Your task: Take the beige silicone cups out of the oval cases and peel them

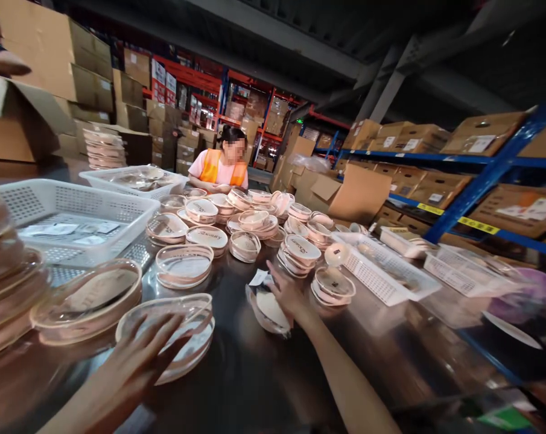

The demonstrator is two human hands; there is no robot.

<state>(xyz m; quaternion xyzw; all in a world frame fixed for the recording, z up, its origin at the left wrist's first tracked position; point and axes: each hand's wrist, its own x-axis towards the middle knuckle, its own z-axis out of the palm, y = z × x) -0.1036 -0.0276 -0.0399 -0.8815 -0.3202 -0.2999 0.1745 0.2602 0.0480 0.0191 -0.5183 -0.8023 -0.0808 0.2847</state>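
My left hand (152, 340) is spread over a round pink-rimmed container (186, 355) with a clear top, its fingers apart and resting on or just above it. Out in front, my right hand (288, 292) lies over a clear plastic packet (270, 313) with a round pale piece inside. Its visible fingers stretch out past the packet's edge; the hand partly hides the packet. A small white paper (258, 277) shows at the packet's top. Just right of that hand stands a short stack of round containers (332, 286). Another clear-topped round container (92, 301) sits left of my left hand.
Many similar containers (200, 210) crowd the dark table's middle. A tall stack (10, 295) rises at the left, before a white perforated basket (78, 196). More white baskets (385, 271) stand right. Across the table sits a person in an orange vest (221, 169). Shelves hold cartons (481, 138).
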